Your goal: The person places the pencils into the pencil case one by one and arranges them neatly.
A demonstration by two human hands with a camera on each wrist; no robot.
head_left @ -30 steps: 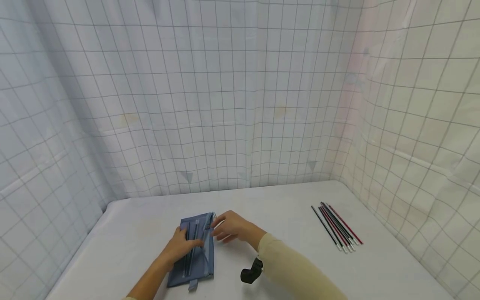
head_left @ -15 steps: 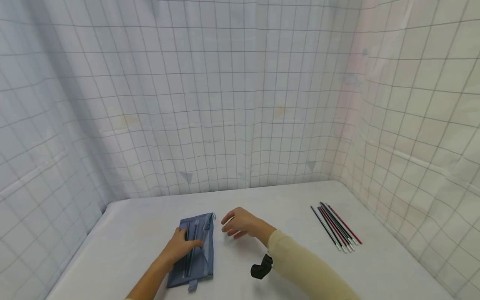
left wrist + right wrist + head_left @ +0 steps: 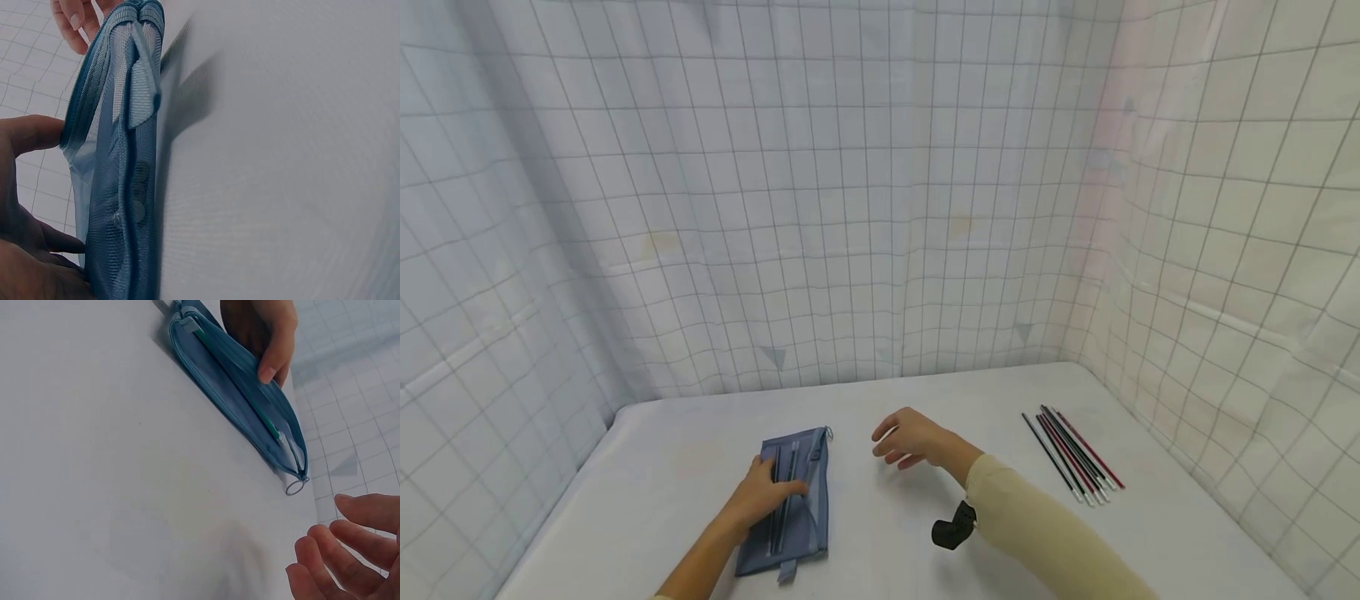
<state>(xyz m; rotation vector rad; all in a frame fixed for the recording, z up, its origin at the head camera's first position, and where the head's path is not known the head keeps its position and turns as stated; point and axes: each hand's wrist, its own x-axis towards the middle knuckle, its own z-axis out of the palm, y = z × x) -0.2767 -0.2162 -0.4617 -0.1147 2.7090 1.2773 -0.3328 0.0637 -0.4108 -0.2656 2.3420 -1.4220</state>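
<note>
the pouch (image 3: pixel 811 529) is placed flat at the left part of the tabletop (image 3: pixel 880 542), close to the near edge, and it is held by the left hand (image 3: pixel 763 493). the thumb and the fingers of this hand are spread well apart on the upper face, and the thumb is pressed beside the gaping mouth. the right hand (image 3: pixel 913 439) is raised above the middle of the tabletop; its fingers are loosely bent, a little apart, and the pouch is not touched by them.

the middle of the pouch is covered by the left hand. two long dark shapes are seen through its face, but what they are cannot be told. some round shapes behind the mesh are also too dim to be named. inside the mouth, a green pencil (image 3: pixel 237 381) with a white end is seen in the right wrist view. there, the right hand is cut off by the border.

a ring (image 3: pixel 295 487) is attached at one end of the mouth. the loose pencils (image 3: pixel 1070 454), dark and red, are laid near the right edge of the tabletop, with white ends toward the near edge. between them and the pouch, the right hand is found, with a black device (image 3: pixel 953 527) at the sleeve (image 3: pixel 1052 529).
</note>
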